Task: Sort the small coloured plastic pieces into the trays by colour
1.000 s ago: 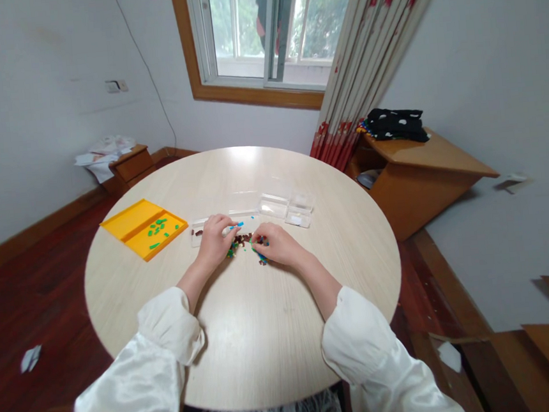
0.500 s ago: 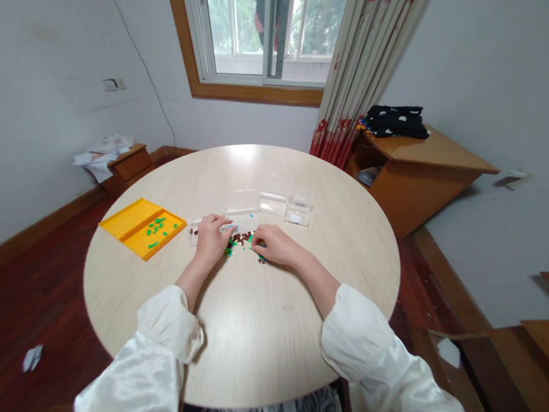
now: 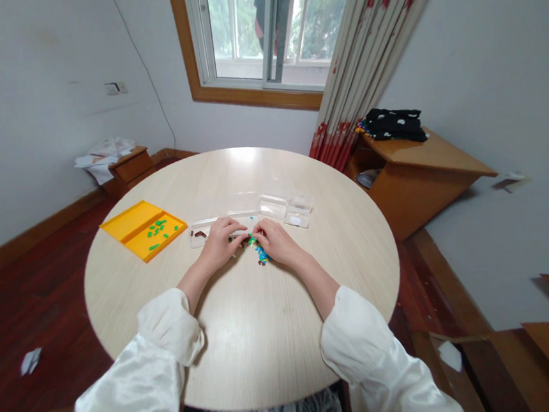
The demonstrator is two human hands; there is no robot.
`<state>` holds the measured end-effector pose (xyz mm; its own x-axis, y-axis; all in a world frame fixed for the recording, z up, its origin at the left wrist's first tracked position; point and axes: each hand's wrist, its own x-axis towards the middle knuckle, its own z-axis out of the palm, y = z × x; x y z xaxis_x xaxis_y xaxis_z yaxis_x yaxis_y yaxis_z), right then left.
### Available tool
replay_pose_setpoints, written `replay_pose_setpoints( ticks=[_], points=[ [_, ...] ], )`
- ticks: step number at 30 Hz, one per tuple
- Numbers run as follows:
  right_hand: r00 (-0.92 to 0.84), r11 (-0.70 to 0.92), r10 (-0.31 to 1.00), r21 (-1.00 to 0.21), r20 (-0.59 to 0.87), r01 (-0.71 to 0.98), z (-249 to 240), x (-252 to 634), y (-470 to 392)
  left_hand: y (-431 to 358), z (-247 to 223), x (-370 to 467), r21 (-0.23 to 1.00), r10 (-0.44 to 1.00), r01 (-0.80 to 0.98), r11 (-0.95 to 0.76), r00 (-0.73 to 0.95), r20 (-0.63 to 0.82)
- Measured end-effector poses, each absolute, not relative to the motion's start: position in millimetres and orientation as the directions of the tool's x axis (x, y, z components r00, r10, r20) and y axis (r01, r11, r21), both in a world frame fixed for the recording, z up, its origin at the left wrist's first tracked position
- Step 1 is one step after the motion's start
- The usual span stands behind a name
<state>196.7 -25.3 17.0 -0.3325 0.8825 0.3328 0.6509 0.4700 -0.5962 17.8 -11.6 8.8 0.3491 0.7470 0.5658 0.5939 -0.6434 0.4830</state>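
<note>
My left hand (image 3: 221, 243) curves over a pile of small brown pieces (image 3: 245, 242), its thumb and forefinger apart and touching the pile's edge. Facing it, my right hand (image 3: 277, 241) has its fingertips pinched together beside some small green pieces (image 3: 252, 239). What those fingertips hold, if anything, is too small to make out. Just below the right fingers lies a cluster of blue pieces (image 3: 262, 254) with a few brown ones at its lower end. Part of the pile is hidden behind my left hand.
An open yellow case (image 3: 144, 249) with several green pieces lies on the round table (image 3: 247, 336) at the left. Behind my left hand is a clear plastic tray (image 3: 195, 240) with brown pieces. Another open clear box (image 3: 273, 205) stands beyond my right hand.
My left hand has shifted right over the pile, and the two hands are closer together. My right fingers have moved slightly up, so more of the blue pieces shows.
</note>
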Motion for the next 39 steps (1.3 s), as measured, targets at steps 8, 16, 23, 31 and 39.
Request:
replay_pose_setpoints(
  ticks=[8, 16, 23, 31, 39],
  points=[
    [-0.348, 0.482, 0.876, -0.645, 0.335, 0.593, 15, 194, -25, -12, 11, 19, 0.469, 0.728, 0.567, -0.677, 0.42, 0.542],
    [-0.308, 0.49, 0.871, -0.677, 0.382, 0.549, 14, 193, -26, -15, 16, 18, 0.47, 0.71, 0.547, -0.693, 0.403, 0.577],
    [-0.452, 0.604, 0.796, -0.578, 0.403, 0.549, 17, 186, -34, 2, 32, -35, 0.592, 0.736, 0.727, -0.348, -0.179, 0.653],
    [-0.614, 0.683, 0.724, -0.453, 0.313, 0.573, 13, 168, -45, 5, 36, -92, 0.757, 0.638, 0.634, 0.155, -0.649, 0.414],
    [-0.609, 0.673, 0.734, -0.439, 0.299, 0.596, 12, 166, -43, 4, 32, -96, 0.767, 0.662, 0.597, 0.236, -0.677, 0.323]
  ],
)
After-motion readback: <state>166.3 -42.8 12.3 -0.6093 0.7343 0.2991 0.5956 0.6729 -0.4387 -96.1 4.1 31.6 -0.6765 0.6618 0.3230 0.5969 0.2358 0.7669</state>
